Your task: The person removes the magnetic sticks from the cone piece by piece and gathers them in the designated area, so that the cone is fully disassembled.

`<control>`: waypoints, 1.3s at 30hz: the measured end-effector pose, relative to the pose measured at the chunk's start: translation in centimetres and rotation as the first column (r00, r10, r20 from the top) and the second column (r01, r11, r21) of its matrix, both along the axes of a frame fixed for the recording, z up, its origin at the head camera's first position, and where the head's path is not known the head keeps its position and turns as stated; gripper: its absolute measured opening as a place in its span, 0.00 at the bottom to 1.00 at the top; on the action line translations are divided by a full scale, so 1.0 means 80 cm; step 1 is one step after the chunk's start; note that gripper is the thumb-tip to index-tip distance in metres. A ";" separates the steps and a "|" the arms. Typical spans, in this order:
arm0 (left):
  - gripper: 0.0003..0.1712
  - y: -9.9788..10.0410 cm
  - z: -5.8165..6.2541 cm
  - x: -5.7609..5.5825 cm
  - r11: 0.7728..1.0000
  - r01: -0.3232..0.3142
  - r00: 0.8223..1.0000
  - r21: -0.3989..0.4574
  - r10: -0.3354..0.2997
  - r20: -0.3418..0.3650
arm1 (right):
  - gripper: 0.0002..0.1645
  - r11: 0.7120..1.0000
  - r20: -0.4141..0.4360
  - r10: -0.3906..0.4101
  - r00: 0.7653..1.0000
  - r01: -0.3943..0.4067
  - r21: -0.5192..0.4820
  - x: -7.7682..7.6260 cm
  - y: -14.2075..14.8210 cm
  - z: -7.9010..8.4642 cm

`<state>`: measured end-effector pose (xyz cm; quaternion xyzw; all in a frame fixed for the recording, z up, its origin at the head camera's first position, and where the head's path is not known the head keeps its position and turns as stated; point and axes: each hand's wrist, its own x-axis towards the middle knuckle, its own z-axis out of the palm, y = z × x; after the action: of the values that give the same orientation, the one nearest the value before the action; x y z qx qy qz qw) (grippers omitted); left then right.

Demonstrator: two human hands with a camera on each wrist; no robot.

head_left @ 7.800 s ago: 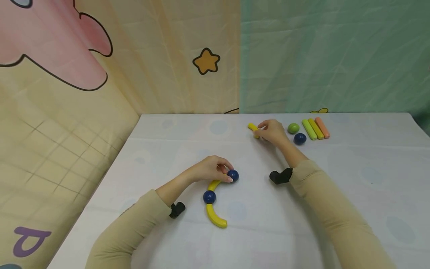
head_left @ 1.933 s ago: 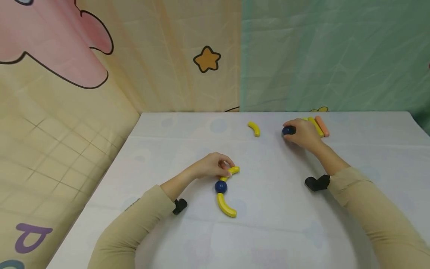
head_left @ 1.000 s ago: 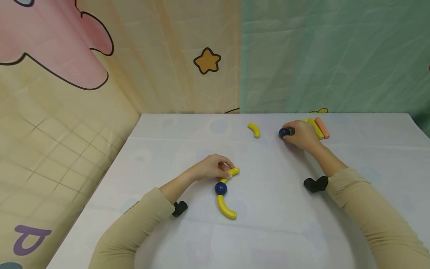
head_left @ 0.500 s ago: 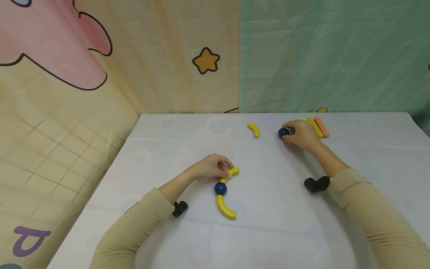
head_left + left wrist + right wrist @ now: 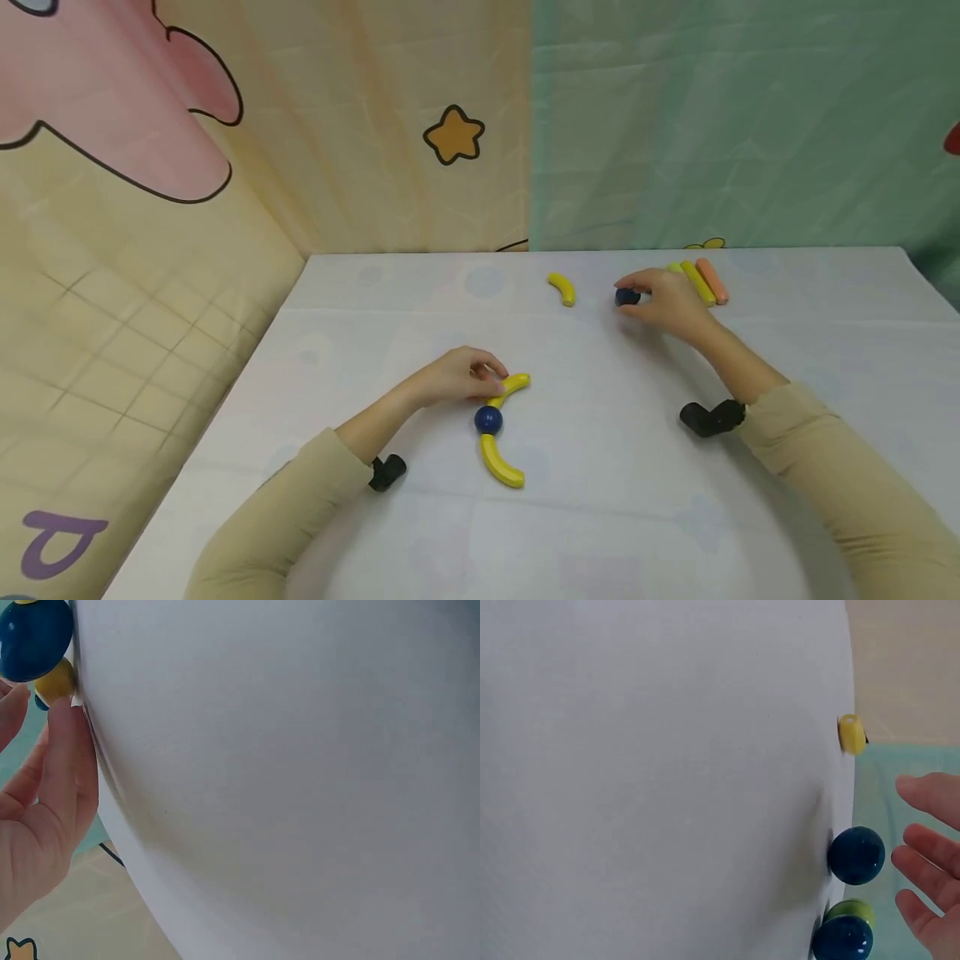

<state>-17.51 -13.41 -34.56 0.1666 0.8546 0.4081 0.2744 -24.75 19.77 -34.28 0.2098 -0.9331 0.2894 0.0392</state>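
My left hand (image 5: 453, 377) pinches the upper curved yellow stick (image 5: 517, 382) between thumb and fingers. That stick joins a blue ball (image 5: 488, 420), and a second curved yellow stick (image 5: 500, 463) runs from the ball towards me. Over at the back right, my right hand (image 5: 663, 305) spreads its thumb and fingers around a loose blue ball (image 5: 626, 297). The right wrist view shows this blue ball (image 5: 856, 856) on the table, apart from the fingertips. Beyond it sit another blue ball (image 5: 843, 941) and a green ball (image 5: 861, 910), both hidden by my right hand in the head view.
A single curved yellow stick (image 5: 562, 288) lies at the back, left of my right hand. Straight sticks in green, yellow (image 5: 698, 283) and orange (image 5: 712, 281) lie side by side behind that hand. A patterned curtain (image 5: 375, 125) hangs behind the white table (image 5: 600, 517).
Since the oldest frame, the blue ball has left the upper stick's end, and the joined pieces have shifted right. My right hand went from the back yellow stick to the balls; the blue ball moved slightly left.
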 end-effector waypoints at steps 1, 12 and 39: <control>0.16 -0.002 0.002 0.003 1.000 -0.013 1.000 -0.012 0.013 0.000 | 0.21 1.000 -0.005 0.028 1.000 -0.028 -0.011 0.001 -0.003 0.000; 0.27 -0.002 0.011 0.036 0.982 -0.117 0.990 -0.149 0.127 0.056 | 0.19 0.946 0.054 0.322 0.945 -0.318 -0.071 0.025 -0.063 0.004; 0.24 -0.001 0.014 0.034 0.988 -0.071 0.997 -0.140 0.076 0.029 | 0.10 0.776 0.163 0.619 0.768 -0.630 0.018 0.059 -0.164 -0.010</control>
<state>-14.80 -13.47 -33.46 0.1086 0.8818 0.3602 0.2845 -20.05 6.67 -35.05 0.4874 -0.8201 0.2672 -0.1358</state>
